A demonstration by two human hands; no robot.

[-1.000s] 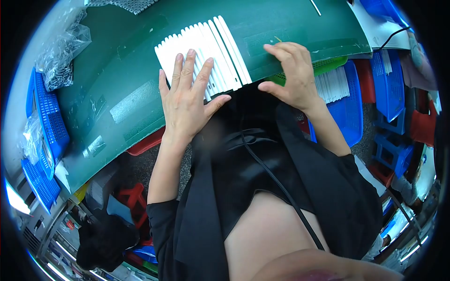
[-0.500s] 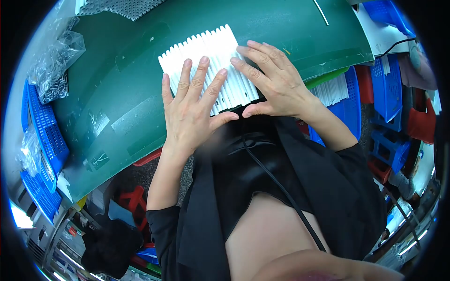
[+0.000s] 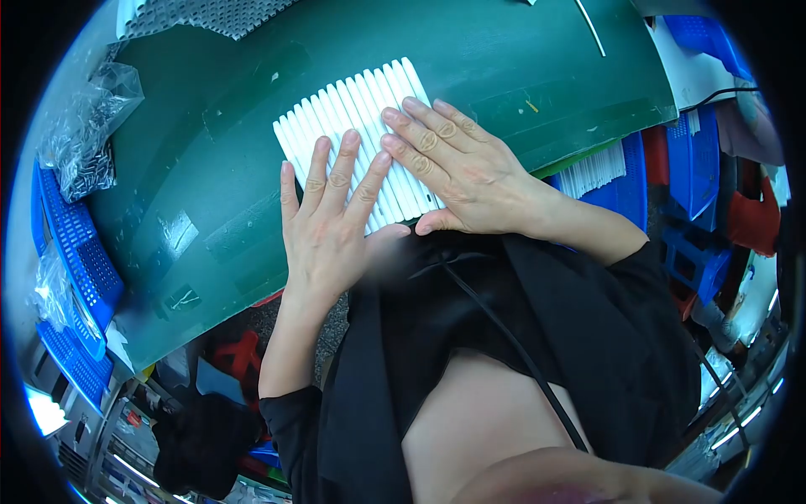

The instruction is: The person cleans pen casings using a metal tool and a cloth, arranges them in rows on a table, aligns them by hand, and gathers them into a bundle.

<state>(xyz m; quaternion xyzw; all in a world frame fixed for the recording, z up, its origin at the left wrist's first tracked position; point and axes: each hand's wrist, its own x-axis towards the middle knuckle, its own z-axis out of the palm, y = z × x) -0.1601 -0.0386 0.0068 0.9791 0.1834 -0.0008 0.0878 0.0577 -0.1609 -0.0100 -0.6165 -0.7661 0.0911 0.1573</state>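
Observation:
A row of white pen-like sticks [image 3: 348, 105] lies side by side on the green table, at the edge nearest my body. Their tapered ends point away from me. My left hand [image 3: 327, 214] rests over the left part of the row, fingers spread and flat, its thumb along the near ends. Over the right part lies my right hand [image 3: 466, 168], fingers stretched across the sticks and thumb at their near ends. Both hands touch the row without gripping any single stick. The palms hide some of the sticks.
A clear bag of small metal parts [image 3: 84, 160] is at the table's left. Blue baskets [image 3: 80, 235] stand beside it. On the right, a blue tray holds more white sticks [image 3: 594, 172]. A thin white stick [image 3: 592, 29] and a grey perforated sheet [image 3: 210, 17] lie at the far side.
My right hand has moved left and further over the row. The sticks now lie flatter in an even row and sit slightly lower in view.

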